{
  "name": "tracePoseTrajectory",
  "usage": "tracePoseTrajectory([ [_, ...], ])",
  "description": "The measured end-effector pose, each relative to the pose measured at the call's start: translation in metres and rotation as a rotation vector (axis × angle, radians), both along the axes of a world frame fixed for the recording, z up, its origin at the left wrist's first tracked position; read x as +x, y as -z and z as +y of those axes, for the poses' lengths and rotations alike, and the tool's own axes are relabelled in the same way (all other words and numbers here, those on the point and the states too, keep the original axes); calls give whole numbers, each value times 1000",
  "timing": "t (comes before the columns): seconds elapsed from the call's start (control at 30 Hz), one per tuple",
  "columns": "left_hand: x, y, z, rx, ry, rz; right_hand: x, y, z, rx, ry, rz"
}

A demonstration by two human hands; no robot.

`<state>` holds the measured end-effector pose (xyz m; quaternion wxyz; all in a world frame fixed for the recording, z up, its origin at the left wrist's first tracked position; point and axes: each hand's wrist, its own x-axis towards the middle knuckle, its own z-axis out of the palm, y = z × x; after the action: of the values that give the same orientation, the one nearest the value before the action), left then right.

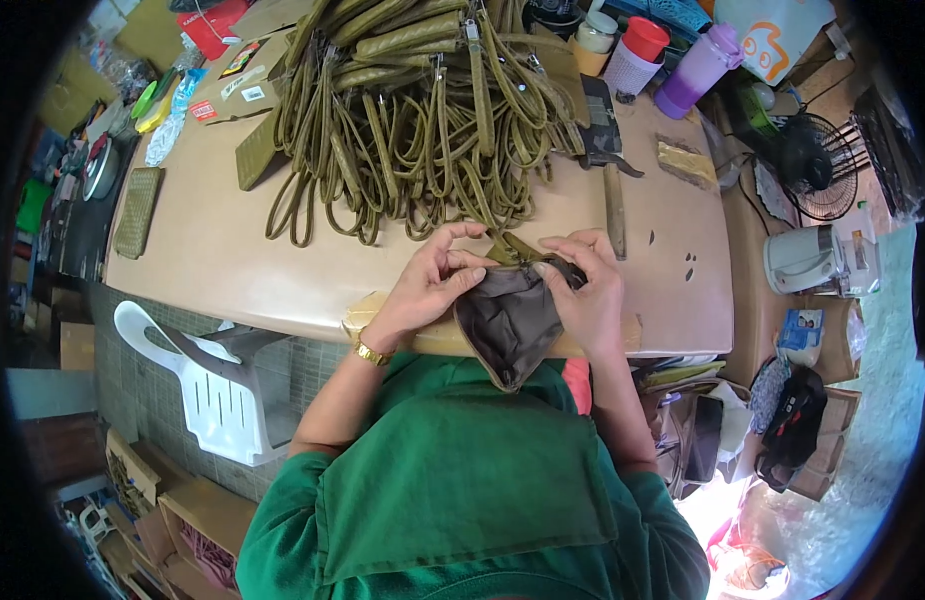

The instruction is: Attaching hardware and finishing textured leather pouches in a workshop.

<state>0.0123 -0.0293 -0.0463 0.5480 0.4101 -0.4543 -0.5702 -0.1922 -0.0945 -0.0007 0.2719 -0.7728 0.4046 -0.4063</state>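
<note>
A small pouch (506, 325) with dark lining hangs open over the table's front edge, its olive outside and zipper (513, 255) showing at the top. My left hand (433, 280) grips its upper left edge, thumb pressed on the lining. My right hand (588, 290) pinches its upper right corner near the zipper. An olive strap runs from the pouch toward a large heap of olive woven pouches with straps (403, 130) on the table (233, 240), just beyond my hands.
A flat olive pouch (138, 210) lies left. A wooden strip (614, 210) lies right, below bottles (695, 75) and a red-lidded container (638, 60). A fan (813, 160) and kettle (798, 258) stand right. A white plastic chair (223, 400) and cardboard boxes (193, 510) are lower left.
</note>
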Motion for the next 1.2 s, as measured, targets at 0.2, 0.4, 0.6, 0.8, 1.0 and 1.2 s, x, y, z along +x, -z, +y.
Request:
tracePoseTrajectory([
  [0.2, -10, -8, -3, 105, 35, 177, 10, 4, 11, -159, -149, 227],
  [0.4, -12, -8, -8, 82, 67, 128, 6, 19, -7, 73, -59, -38],
  [0.6, -11, -12, -5, 107, 63, 139, -11, -2, -26, 153, -74, -28],
  [0.8, -9, -9, -8, 110, 69, 59, 1, 3, -14, -100, -162, 287],
  [1.0, -15, -11, -9, -67, 43, -304, 4, 10, -2, -375, -151, 452],
  [1.2, -13, -19, -19, 103, 85, -423, -3, 16, -4, -470, -231, 450],
])
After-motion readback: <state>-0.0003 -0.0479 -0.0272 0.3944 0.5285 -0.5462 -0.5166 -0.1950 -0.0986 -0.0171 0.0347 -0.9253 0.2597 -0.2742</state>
